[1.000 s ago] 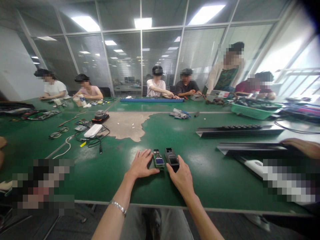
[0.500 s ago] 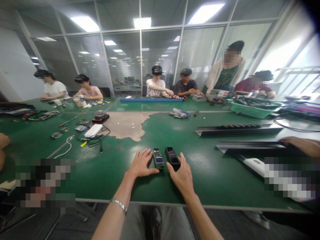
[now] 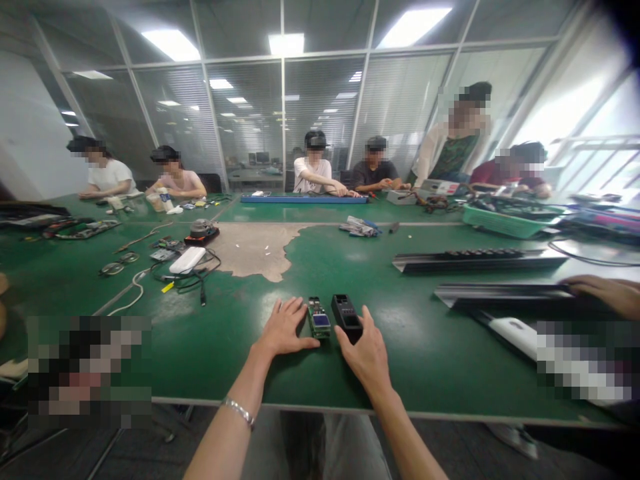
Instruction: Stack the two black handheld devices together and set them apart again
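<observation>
In front of me on the green table lie a green circuit board (image 3: 319, 319) with a small display and a black plastic case (image 3: 345, 312) with cut-outs. My left hand (image 3: 286, 328) rests on the table left of the board, fingers spread and flat. Its fingertips are by the board's left edge and its thumb by the near end; whether they touch it is hard to tell. My right hand (image 3: 367, 347) holds the near part of the case, thumb on the left side and fingers on the right. Board and case lie side by side with a narrow gap.
Left, a white box (image 3: 187, 261) lies among black cables. Dark metal channels (image 3: 480, 261) lie on the right, near another person's hand (image 3: 607, 293). A green basket (image 3: 515, 223) of cables stands far right. Several people sit across the table; one person stands.
Both hands, the board and the case stay in place, with only a slight shift of the view. Across the table, the seated people's hands and the standing person have moved a little.
</observation>
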Available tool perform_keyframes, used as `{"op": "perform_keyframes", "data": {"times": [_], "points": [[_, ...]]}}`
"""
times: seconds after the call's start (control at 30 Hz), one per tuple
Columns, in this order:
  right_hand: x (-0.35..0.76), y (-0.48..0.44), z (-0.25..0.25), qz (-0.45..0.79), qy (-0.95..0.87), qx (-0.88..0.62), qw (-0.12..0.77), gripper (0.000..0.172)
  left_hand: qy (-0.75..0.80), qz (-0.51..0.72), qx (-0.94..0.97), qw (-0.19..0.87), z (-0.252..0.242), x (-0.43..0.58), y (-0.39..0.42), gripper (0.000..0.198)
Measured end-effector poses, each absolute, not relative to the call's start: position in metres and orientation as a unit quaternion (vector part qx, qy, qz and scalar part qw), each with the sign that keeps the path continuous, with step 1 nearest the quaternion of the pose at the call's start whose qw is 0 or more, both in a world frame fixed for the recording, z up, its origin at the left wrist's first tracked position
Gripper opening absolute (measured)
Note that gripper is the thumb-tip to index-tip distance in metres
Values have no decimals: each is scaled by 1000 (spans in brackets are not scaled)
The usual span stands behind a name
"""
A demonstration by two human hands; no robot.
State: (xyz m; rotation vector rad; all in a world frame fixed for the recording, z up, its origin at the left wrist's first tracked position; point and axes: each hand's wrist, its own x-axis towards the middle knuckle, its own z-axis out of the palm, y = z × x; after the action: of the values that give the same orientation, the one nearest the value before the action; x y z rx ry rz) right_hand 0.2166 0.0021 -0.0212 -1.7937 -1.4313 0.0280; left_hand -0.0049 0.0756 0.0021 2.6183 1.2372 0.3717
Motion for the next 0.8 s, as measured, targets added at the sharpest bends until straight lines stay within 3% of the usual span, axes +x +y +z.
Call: {"op": "perform_keyframes", "data": {"times": [0.2, 0.8], "points": [[217, 1, -26, 5, -576, -715, 395, 79, 424, 124, 891, 109, 2, -5, 74, 109], [187, -2, 26, 24, -552, -687, 472, 85, 416, 134, 893, 105, 3, -6, 73, 106]]}}
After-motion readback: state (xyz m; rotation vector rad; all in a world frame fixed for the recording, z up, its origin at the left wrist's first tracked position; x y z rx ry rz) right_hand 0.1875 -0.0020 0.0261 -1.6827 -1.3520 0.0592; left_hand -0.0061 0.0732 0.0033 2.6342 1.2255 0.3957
